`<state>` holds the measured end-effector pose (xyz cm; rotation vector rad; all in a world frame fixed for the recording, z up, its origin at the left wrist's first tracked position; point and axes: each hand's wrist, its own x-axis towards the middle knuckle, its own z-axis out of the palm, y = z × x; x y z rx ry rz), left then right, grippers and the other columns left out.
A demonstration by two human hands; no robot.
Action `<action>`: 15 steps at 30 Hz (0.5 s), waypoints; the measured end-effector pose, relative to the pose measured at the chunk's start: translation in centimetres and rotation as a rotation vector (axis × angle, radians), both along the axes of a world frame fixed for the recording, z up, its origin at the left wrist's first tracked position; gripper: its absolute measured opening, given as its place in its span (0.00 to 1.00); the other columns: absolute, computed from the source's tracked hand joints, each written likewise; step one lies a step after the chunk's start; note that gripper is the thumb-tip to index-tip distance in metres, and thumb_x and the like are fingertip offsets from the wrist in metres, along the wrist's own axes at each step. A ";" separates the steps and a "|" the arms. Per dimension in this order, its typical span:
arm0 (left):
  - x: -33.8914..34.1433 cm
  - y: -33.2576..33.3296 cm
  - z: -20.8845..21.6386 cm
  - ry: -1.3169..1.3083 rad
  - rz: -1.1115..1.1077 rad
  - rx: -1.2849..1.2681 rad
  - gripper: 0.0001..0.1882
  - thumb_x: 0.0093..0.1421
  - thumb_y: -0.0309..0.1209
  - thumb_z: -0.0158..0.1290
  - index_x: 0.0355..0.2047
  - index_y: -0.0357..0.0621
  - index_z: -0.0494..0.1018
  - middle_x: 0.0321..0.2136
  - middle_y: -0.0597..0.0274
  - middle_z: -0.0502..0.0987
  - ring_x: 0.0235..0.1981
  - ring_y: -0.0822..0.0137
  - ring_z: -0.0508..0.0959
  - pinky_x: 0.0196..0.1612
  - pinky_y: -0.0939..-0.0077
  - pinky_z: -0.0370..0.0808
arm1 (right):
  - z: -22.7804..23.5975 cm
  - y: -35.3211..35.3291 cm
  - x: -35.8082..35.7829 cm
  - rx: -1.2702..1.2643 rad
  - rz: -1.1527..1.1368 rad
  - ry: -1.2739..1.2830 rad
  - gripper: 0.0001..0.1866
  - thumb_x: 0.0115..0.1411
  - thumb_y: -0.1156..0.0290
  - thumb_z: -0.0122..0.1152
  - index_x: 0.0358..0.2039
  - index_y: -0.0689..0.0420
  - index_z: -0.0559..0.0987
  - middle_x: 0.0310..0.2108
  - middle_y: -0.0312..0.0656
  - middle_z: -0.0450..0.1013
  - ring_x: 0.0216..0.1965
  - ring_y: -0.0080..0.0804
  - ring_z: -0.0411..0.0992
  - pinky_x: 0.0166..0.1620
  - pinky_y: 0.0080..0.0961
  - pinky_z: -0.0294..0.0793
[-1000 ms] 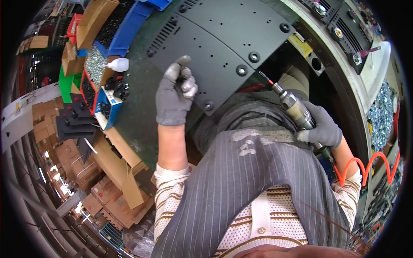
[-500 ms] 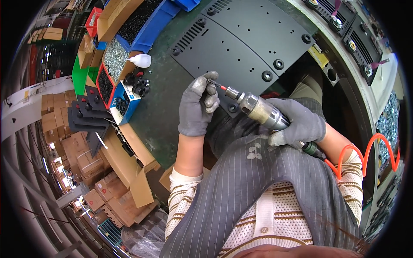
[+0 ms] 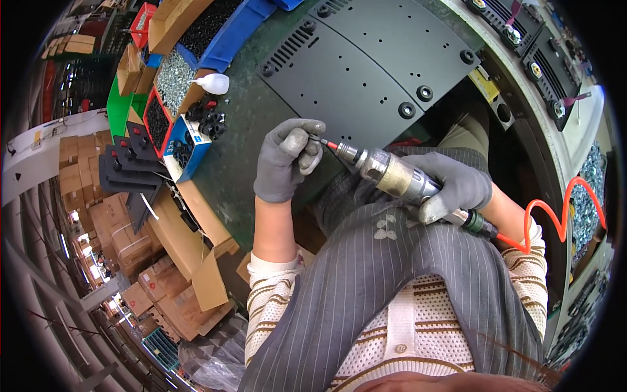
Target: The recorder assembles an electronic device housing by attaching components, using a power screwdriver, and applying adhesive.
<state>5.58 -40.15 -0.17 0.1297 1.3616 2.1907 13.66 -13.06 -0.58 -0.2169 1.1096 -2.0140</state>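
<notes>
One power screwdriver point(image 3: 395, 172) in the closed right grip point(image 3: 457, 186), one bit point(image 3: 332, 145) at the curled left grip point(image 3: 285, 160) of unclear hold, near two dark panels point(image 3: 333, 85).

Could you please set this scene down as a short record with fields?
Right hand: gloved, gripping a pneumatic screwdriver
Hose: orange, coiled, at the screwdriver's rear
Left hand: gloved, fingers curled at the bit's tip; anything pinched is too small to tell
Panels: two, dark grey, slotted, on the green tabletop
Bottle: white, beside silvery small hardware
</notes>
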 end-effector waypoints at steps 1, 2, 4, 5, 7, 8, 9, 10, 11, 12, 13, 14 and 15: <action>0.2 -0.1 0.1 0.023 -0.028 0.015 0.16 0.61 0.33 0.51 0.40 0.29 0.73 0.21 0.65 0.71 0.16 0.79 0.63 0.18 0.87 0.59 | -0.2 0.0 0.2 0.004 0.019 0.024 0.34 0.41 0.67 0.73 0.48 0.65 0.69 0.34 0.39 0.71 0.33 0.23 0.71 0.37 0.23 0.73; 0.6 0.3 0.4 0.021 -0.027 0.012 0.16 0.61 0.33 0.51 0.40 0.29 0.73 0.21 0.65 0.71 0.16 0.79 0.63 0.18 0.87 0.59 | -0.2 0.1 0.3 0.001 0.021 0.023 0.34 0.41 0.67 0.73 0.48 0.65 0.69 0.34 0.39 0.71 0.33 0.23 0.71 0.37 0.23 0.73; 1.4 1.7 1.2 0.043 0.119 -0.158 0.20 0.60 0.40 0.53 0.39 0.29 0.73 0.19 0.67 0.69 0.15 0.81 0.62 0.17 0.87 0.57 | -0.4 0.4 0.6 0.121 0.007 0.080 0.33 0.40 0.68 0.73 0.47 0.64 0.70 0.33 0.38 0.72 0.31 0.22 0.70 0.35 0.21 0.72; 1.8 1.4 1.0 0.042 0.116 -0.160 0.20 0.60 0.40 0.53 0.39 0.29 0.73 0.19 0.67 0.69 0.15 0.81 0.62 0.17 0.87 0.57 | -0.5 0.6 0.8 0.181 -0.001 0.108 0.33 0.40 0.68 0.72 0.47 0.64 0.70 0.32 0.38 0.72 0.30 0.22 0.70 0.34 0.20 0.72; 3.0 -0.2 0.3 -0.054 0.001 -0.176 0.25 0.58 0.46 0.53 0.38 0.30 0.74 0.18 0.69 0.68 0.14 0.83 0.61 0.16 0.88 0.54 | -0.1 1.0 0.7 0.209 -0.032 0.189 0.33 0.40 0.68 0.72 0.47 0.64 0.70 0.32 0.38 0.72 0.30 0.21 0.70 0.34 0.19 0.72; 4.2 -1.1 0.0 0.055 -0.088 -0.358 0.27 0.57 0.50 0.53 0.37 0.32 0.74 0.19 0.70 0.69 0.14 0.85 0.61 0.16 0.90 0.53 | 0.0 1.3 0.6 0.244 -0.066 0.267 0.34 0.40 0.69 0.72 0.48 0.64 0.69 0.32 0.38 0.72 0.30 0.21 0.70 0.34 0.18 0.71; 4.7 -1.9 0.1 0.003 -0.275 -0.532 0.25 0.56 0.49 0.54 0.38 0.35 0.75 0.21 0.73 0.70 0.17 0.81 0.65 0.19 0.86 0.60 | -0.1 1.4 0.7 0.242 -0.069 0.266 0.34 0.40 0.69 0.72 0.48 0.64 0.69 0.32 0.38 0.72 0.30 0.21 0.70 0.34 0.18 0.71; 6.2 -1.5 -1.2 0.085 -0.233 -0.660 0.25 0.55 0.49 0.54 0.39 0.37 0.75 0.21 0.71 0.70 0.19 0.77 0.67 0.22 0.82 0.64 | -0.2 1.5 0.9 0.233 -0.089 0.224 0.34 0.40 0.69 0.72 0.49 0.63 0.69 0.33 0.38 0.72 0.30 0.21 0.70 0.34 0.19 0.71; 7.8 -0.4 -2.6 0.168 -0.191 -0.787 0.25 0.55 0.50 0.54 0.40 0.38 0.75 0.21 0.69 0.71 0.21 0.73 0.70 0.25 0.78 0.68 | -0.1 1.6 1.0 0.223 -0.109 0.182 0.35 0.39 0.68 0.72 0.50 0.63 0.69 0.33 0.38 0.72 0.30 0.20 0.69 0.35 0.19 0.71; 8.4 0.4 -2.8 0.199 -0.206 -0.958 0.25 0.56 0.50 0.54 0.40 0.39 0.74 0.22 0.65 0.71 0.23 0.70 0.71 0.29 0.75 0.69 | 1.1 2.0 0.8 0.204 -0.093 0.069 0.37 0.39 0.67 0.72 0.51 0.63 0.69 0.33 0.38 0.72 0.32 0.21 0.69 0.38 0.20 0.71; 8.9 1.1 -2.7 0.233 -0.219 -1.134 0.25 0.56 0.50 0.53 0.41 0.40 0.73 0.22 0.62 0.72 0.26 0.68 0.72 0.33 0.71 0.71 | 0.8 2.2 0.9 0.196 -0.094 0.072 0.37 0.39 0.67 0.72 0.51 0.63 0.69 0.33 0.38 0.72 0.32 0.21 0.69 0.38 0.20 0.71; 9.2 1.4 -4.2 0.332 -0.234 -1.204 0.25 0.57 0.52 0.52 0.39 0.40 0.72 0.23 0.53 0.73 0.26 0.60 0.76 0.32 0.67 0.73 | 0.2 2.6 1.1 0.200 -0.113 0.087 0.38 0.38 0.66 0.72 0.51 0.64 0.69 0.34 0.38 0.72 0.34 0.21 0.69 0.40 0.20 0.70; 9.3 2.1 -5.0 0.335 -0.233 -1.210 0.25 0.57 0.52 0.52 0.39 0.40 0.72 0.23 0.53 0.73 0.26 0.60 0.76 0.32 0.67 0.73 | -0.2 2.7 1.2 0.206 -0.132 0.103 0.38 0.38 0.65 0.73 0.51 0.64 0.69 0.35 0.38 0.72 0.35 0.22 0.69 0.42 0.21 0.70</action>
